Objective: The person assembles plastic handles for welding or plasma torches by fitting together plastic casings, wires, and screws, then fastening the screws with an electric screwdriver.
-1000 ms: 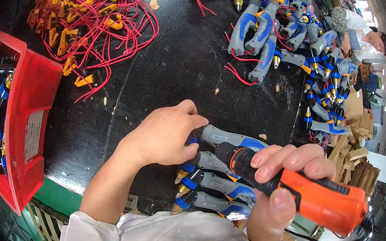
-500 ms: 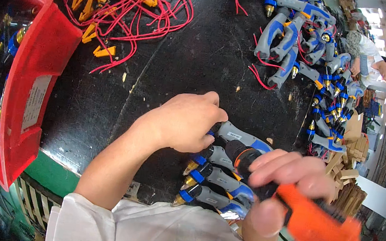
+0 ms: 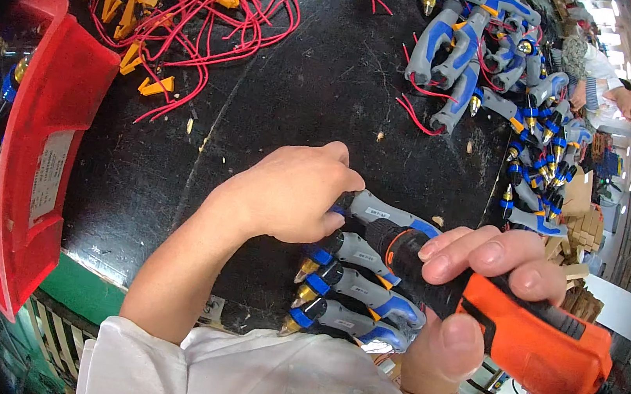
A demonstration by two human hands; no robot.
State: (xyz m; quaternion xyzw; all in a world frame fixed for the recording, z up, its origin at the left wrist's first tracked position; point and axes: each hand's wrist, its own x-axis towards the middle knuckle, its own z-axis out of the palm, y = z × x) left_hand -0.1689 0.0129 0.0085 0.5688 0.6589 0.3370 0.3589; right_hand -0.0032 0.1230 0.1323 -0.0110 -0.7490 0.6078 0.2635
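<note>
My left hand [image 3: 285, 189] is closed on the front end of the farthest grey-and-blue glue gun [image 3: 388, 211] in a row; its nozzle is hidden by my fingers. In my right hand [image 3: 491, 274] is an orange-and-black corded power screwdriver [image 3: 538, 342], its black front end pointing left at that glue gun. Whether its tip touches the gun cannot be seen. Several more glue guns lie side by side nearer to me, such as this one [image 3: 367, 291], with blue collars and brass nozzles facing left.
A red plastic bin [image 3: 81, 82] holding blue-and-brass parts stands at the left. Red wires with yellow pieces [image 3: 209, 34] are heaped at the far left. Many glue guns [image 3: 467, 50] are piled at the far right. Another person [image 3: 614, 104] sits beyond, near cardboard pieces [image 3: 584, 226].
The power screwdriver in my right hand has shifted slightly right and is less blurred. My left hand keeps its hold on the glue gun. The whole view has moved slightly.
</note>
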